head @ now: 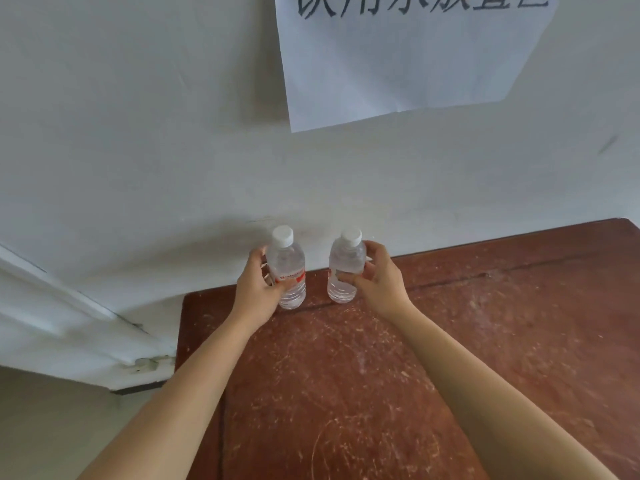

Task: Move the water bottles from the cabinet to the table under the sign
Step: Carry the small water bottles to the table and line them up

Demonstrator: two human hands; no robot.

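Fingers [268, 284] of left hand [258, 289] wrapped around left water bottle [289, 271]; right hand [379, 282] clamped on right water bottle [346, 268]. Both bottles upright, white-capped, apart, on scratched brown worktop [363, 393] near its far left corner. Paper sign [398, 64] on wall [138, 133] above.

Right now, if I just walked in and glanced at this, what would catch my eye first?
Two clear water bottles with white caps stand upright, apart, at the far edge of a scratched reddish-brown table, against the wall. The left hand wraps the left bottle, and the right hand wraps the right bottle. Above them hangs a white paper sign with large dark characters.
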